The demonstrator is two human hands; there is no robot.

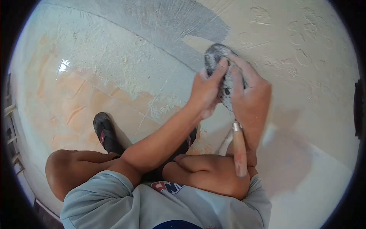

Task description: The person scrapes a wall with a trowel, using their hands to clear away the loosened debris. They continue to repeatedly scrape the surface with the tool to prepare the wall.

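Observation:
Both hands are at a dark oval object (217, 53) smeared with pale powder or paste, just right of the view's centre. My left hand (207, 86) grips its left side, thumb on top. My right hand (249, 82) is closed round its right side, fingers pressed over the surface. Below my right hand hangs a tool with a wooden handle (239, 152) and a metal ferrule, angled down over my right thigh. How the tool joins the object or what holds it is hidden by my right hand.
Tiled floor (148, 128) with scattered whitish powder (126, 68) lies ahead and left. A grey patch (171, 23) adjoins a cream surface (282, 49) with ring-shaped marks. My bent legs and a dark shoe (105, 131) are below. Slatted items (13, 133) stand at far left.

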